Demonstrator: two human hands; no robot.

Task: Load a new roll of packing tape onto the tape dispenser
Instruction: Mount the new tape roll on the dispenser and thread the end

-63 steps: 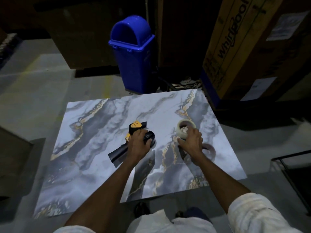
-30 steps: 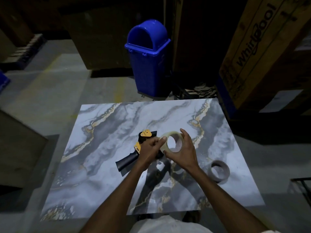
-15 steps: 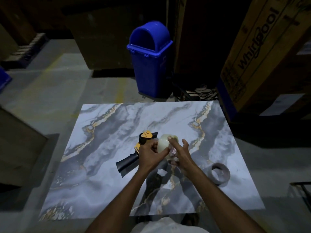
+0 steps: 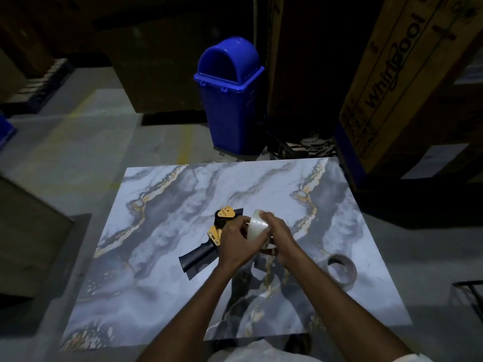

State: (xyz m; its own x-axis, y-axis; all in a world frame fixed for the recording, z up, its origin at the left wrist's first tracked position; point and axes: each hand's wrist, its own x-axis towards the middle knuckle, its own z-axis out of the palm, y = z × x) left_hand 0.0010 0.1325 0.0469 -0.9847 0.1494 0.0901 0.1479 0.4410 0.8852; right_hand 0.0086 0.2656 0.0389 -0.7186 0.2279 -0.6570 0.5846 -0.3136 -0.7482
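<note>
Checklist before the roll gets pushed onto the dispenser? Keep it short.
1. Grip on the dispenser: ok, the left hand holds its body.
2. Grip on the new roll: ok, the right hand holds it.
3. Roll lined up with the hub: cannot tell, the hands hide it.
4. Unwind direction: cannot tell.
5. The other roll out of the way: ok, it lies apart, to the right.

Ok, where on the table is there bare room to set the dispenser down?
Bare: the left side of the table, from its edge to the tape dispenser handle; the far band between the dispenser and the edge toward the blue bin. Crowded: the centre, around the dispenser and new roll, and the near right by the second roll.
</note>
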